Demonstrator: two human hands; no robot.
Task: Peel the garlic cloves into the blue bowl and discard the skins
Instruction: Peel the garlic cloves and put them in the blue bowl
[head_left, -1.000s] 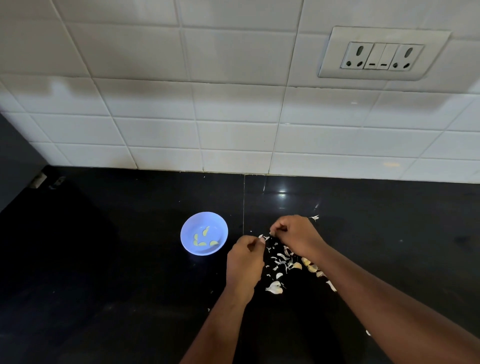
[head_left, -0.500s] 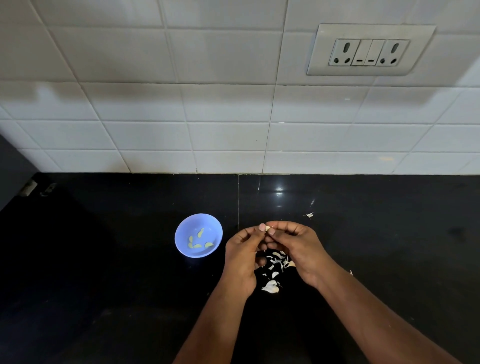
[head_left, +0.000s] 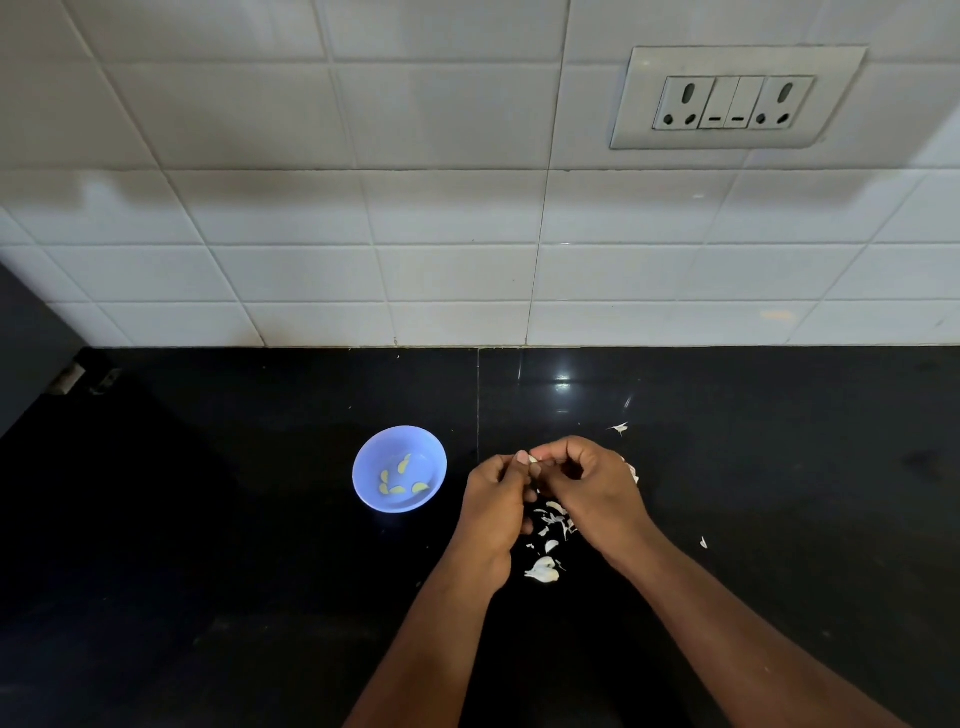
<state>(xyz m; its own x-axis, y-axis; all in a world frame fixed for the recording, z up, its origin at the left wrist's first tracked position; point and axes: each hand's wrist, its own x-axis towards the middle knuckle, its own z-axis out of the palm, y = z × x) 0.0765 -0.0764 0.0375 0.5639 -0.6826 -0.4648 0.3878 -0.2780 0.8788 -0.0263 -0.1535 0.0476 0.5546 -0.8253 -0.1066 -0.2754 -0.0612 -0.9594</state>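
Our left hand (head_left: 496, 499) and right hand (head_left: 592, 488) pinch one garlic clove (head_left: 533, 460) over scattered skins (head_left: 543, 569) on the desk (head_left: 208, 545). Left, the blue bowl (head_left: 399, 468) holds five peeled cloves (head_left: 400, 480); skins remain undiscarded.

A: Hands? 
B: Left hand (head_left: 493, 499) and right hand (head_left: 587, 483) meet at fingertips, fingers (head_left: 550, 451) curled (pinching something small and pale between them).
A: Arms? 
B: Both forearms bare, angled inward.
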